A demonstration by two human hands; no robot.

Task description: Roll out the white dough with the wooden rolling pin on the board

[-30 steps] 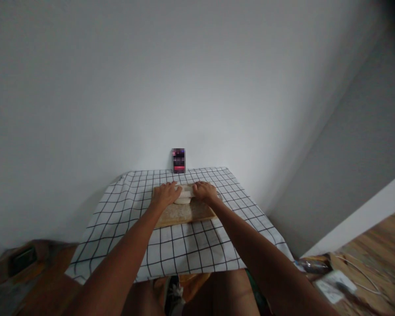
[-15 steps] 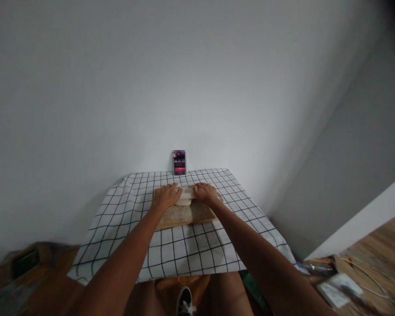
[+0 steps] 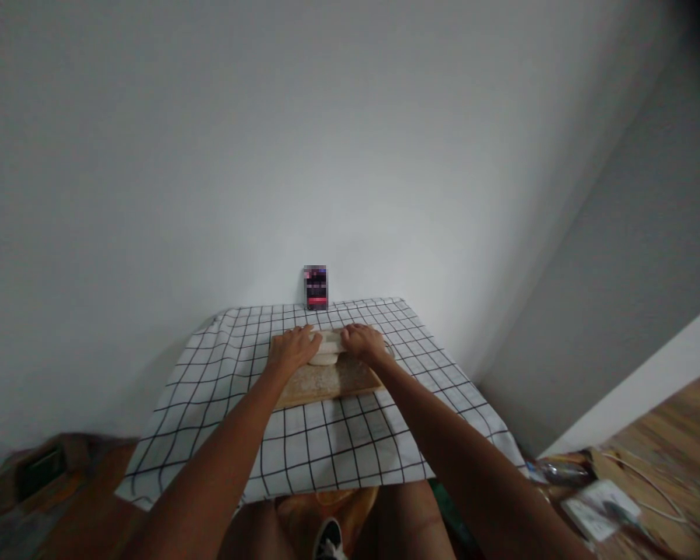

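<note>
A pale rolling pin (image 3: pixel 331 344) lies crosswise over a flattened piece of dough (image 3: pixel 323 359), both on a floured wooden cutting board (image 3: pixel 320 384). My left hand (image 3: pixel 295 347) is closed over the pin's left end, and my right hand (image 3: pixel 362 341) grips the right end. Both arms reach forward over the near part of the table. The pin's ends and part of the dough are hidden beneath my hands and the pin.
A white checked cloth (image 3: pixel 327 451) covers the table. A phone (image 3: pixel 316 288) stands at the back against the wall (image 3: pixel 350 155). On the floor at right are a plastic bottle (image 3: pixel 565 471), a white box-like item (image 3: pixel 602 509) and a cable (image 3: pixel 656 498).
My hands and the rolling pin stay in nearly the same place on the dough. The view has shifted very slightly.
</note>
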